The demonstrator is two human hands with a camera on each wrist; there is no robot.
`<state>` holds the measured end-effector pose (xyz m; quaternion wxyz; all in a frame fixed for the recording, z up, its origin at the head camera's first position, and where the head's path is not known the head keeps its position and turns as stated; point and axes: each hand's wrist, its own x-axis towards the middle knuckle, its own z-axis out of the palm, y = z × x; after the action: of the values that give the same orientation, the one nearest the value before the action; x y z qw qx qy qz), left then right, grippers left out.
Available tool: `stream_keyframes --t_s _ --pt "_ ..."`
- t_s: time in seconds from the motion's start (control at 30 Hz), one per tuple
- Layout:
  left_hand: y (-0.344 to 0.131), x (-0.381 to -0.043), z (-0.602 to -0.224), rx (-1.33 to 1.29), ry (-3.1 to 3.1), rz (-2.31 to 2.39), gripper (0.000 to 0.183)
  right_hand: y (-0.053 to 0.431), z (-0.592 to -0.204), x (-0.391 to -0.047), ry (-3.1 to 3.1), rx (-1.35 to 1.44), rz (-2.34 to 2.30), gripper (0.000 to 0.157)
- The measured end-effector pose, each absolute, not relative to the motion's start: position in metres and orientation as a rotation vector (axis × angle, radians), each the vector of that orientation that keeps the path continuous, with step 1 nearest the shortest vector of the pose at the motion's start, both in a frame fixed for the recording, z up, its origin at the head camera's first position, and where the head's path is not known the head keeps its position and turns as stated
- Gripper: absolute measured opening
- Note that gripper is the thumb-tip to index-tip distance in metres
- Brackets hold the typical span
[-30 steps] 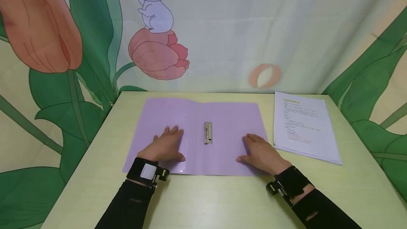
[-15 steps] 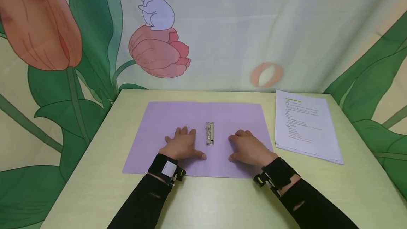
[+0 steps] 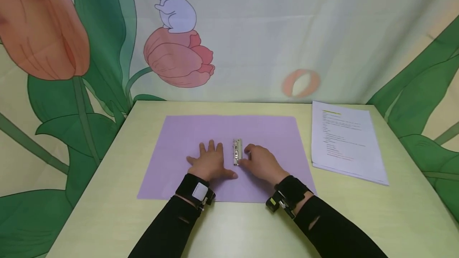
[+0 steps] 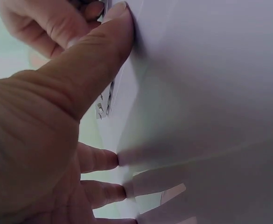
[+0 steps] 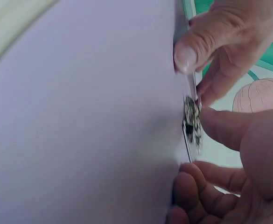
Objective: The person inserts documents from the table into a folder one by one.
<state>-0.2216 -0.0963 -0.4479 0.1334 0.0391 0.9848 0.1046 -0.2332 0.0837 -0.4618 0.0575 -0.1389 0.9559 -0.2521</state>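
A lilac folder lies spread flat on the table, with a metal lever clip fixed near its middle. My left hand rests on the folder left of the clip, fingers spread and thumb pointing toward the clip's near end. At the clip's right side is my right hand, its thumb and bent index finger right by the metal. In the right wrist view the thumb overlaps the clip, with a gap between it and the index finger; the other fingers bend against the folder.
A stack of printed paper sheets lies on the table's right side, beside the folder. The pale table ends at a curtain printed with flowers and a white animal. Each wrist wears a black strap with a small camera.
Both hands have moved inward across the folder. The left has slid right and stopped beside the clip; the right has come left to the clip, its fingers bending more. The folder's left half lies flatter.
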Motion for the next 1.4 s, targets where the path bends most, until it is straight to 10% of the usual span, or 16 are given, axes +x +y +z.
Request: stream_keyframes --t_s 1.4 --pt "-0.094 -0.21 -0.449 0.143 2.871 0.293 0.121 0.076 -0.462 -0.227 2.824 -0.182 -0.813 0.055"
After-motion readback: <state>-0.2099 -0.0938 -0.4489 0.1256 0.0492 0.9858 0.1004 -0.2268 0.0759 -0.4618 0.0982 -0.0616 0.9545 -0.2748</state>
